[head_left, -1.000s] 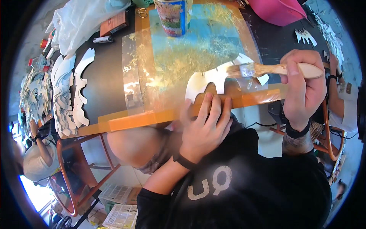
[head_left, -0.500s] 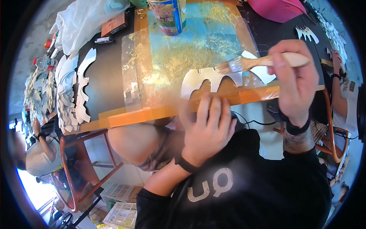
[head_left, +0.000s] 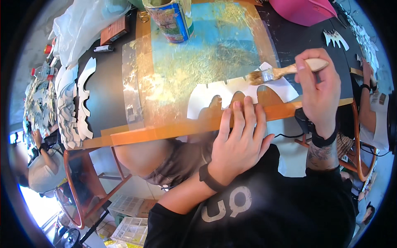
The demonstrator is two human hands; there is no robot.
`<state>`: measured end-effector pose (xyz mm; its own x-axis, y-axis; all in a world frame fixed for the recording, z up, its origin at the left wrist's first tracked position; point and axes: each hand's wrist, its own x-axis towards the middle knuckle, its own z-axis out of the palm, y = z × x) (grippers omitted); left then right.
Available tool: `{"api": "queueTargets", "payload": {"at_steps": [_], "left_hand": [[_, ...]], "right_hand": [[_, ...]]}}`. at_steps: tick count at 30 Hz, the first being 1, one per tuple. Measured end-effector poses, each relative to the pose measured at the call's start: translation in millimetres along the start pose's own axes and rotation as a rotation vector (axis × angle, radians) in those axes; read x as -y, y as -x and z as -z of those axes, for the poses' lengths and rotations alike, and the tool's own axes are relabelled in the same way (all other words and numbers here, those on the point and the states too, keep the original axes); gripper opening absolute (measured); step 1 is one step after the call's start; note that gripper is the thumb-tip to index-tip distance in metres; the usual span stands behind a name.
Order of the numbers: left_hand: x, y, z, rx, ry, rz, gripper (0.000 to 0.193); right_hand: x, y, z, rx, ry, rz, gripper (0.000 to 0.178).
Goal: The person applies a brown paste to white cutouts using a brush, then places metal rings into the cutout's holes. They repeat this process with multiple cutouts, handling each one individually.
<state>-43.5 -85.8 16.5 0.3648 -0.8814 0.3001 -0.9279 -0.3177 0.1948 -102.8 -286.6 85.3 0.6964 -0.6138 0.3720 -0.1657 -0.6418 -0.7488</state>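
Observation:
A white curved cut-out piece with scalloped lower openings lies flat at the table's near edge, on a glue-smeared sheet. My right hand grips the wooden handle of a flat brush, whose bristles rest on or just over the piece's upper edge. My left hand is open, fingers stretched, the fingertips at the piece's lower edge between the openings. Whether they press on the piece or on the table edge is hard to tell. Beyond stands a tin can with a colourful label.
Stacked white cut-outs and a single one lie at left, near a plastic bag, a small brown box and a marker. A pink container and a dark-edged cut-out are at right. Other people sit at both sides.
The brush has shifted right along the piece's upper edge. My left hand has moved right, and the piece now shows its full right end. The view has shifted slightly.

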Motion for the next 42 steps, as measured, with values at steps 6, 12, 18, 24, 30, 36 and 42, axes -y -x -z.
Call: {"api": "queueTargets", "payload": {"at_steps": [6, 12, 18, 24, 30, 36, 42], "left_hand": [[1, 1, -2, -0.006, -0.008, -0.01, 0.067], [3, 6, -6, -0.029, -0.007, -0.022, 0.067], [10, 3, -3, -0.038, 0.012, -0.096, 0.066], [17, 9, -8, -0.07, -0.108, -0.148, 0.068], [19, 13, -14, -0.082, -0.119, -0.16, 0.069], [26, 17, -14, -0.103, -0.122, -0.183, 0.066], [31, 17, -12, -0.108, -0.139, -0.206, 0.062]], "right_hand": [[14, -1, 22, -0.2, -0.063, 0.188, 0.009], [35, -2, -16, 0.13, 0.045, 0.025, 0.005], [62, -60, 42, -0.009, -0.013, 0.163, 0.01], [112, -143, -21, -0.017, -0.194, 0.433, 0.018], [109, -177, -84, 0.423, 0.077, 0.47, 0.016], [116, -187, -78, 0.31, -0.062, 0.474, 0.017], [131, -192, -18, 0.221, -0.121, 0.457, 0.019]]}}
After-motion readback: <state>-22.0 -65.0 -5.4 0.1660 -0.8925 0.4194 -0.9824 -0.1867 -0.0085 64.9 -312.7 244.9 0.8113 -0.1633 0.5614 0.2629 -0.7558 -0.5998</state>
